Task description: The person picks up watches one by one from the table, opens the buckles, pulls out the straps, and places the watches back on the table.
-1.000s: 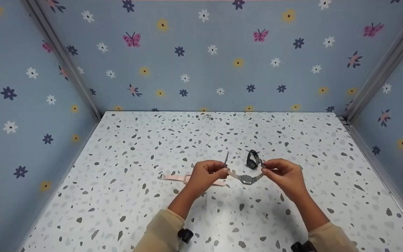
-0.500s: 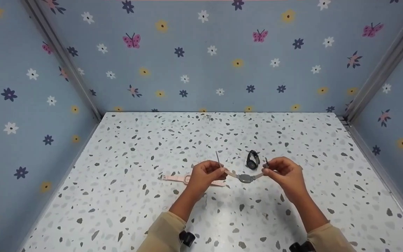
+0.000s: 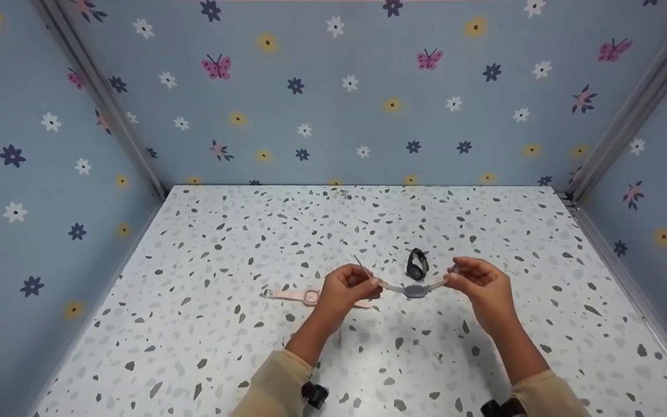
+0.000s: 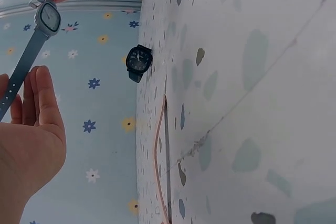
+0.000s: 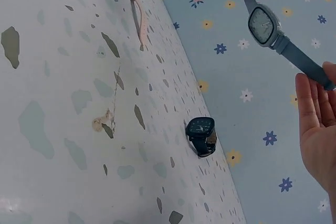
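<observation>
A wristwatch with a blue-grey strap (image 3: 415, 291) is stretched between my two hands above the table. My left hand (image 3: 348, 292) pinches the holed part of its strap, and the thin strap end sticks up past the fingers. My right hand (image 3: 484, 289) pinches the other strap near its end. In the right wrist view the squarish dial of the watch (image 5: 262, 25) faces the camera. A black watch (image 3: 417, 264) stands on its closed strap just behind the held one. Under my left hand lies a pink watch (image 3: 311, 297), laid out flat and partly covered by that hand.
The white speckled table (image 3: 223, 347) runs back to a blue flowered wall (image 3: 333, 87). Similar panels close off the left and right sides, with grey metal strips at the corners.
My right hand has shifted a little to the right, drawing the watch straighter. The strap end above my left hand now leans left. The black and pink watches stay put.
</observation>
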Action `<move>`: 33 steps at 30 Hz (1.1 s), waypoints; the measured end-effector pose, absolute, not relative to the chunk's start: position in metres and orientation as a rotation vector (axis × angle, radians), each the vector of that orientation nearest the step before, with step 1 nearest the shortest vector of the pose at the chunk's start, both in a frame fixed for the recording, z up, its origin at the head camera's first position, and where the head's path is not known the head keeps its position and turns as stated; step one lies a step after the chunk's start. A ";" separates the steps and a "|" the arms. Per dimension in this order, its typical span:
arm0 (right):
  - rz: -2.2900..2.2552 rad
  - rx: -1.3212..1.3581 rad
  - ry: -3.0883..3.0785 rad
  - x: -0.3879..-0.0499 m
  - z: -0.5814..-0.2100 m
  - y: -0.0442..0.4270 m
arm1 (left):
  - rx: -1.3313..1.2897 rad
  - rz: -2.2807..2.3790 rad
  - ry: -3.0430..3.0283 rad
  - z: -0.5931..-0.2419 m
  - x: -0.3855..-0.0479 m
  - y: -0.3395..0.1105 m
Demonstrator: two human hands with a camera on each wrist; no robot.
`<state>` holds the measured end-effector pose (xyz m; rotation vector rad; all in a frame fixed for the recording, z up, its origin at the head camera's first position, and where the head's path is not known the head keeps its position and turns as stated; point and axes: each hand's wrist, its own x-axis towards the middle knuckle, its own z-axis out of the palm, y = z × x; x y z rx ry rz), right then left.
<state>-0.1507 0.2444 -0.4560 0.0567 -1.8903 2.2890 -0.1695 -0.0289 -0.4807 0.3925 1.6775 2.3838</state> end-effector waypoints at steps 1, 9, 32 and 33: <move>2.300 0.059 -1.870 -0.150 -0.455 0.244 | 0.390 2.379 1.674 -0.482 -0.169 -0.028; 2.350 0.147 -1.752 -0.149 -0.439 0.244 | 0.341 2.247 1.775 -0.489 -0.168 -0.019; 2.233 -0.287 -1.932 -0.156 -0.433 0.274 | 0.265 2.049 2.019 -0.478 -0.169 -0.040; 2.241 -0.325 -1.942 -0.157 -0.433 0.276 | 0.262 2.054 2.015 -0.479 -0.169 -0.041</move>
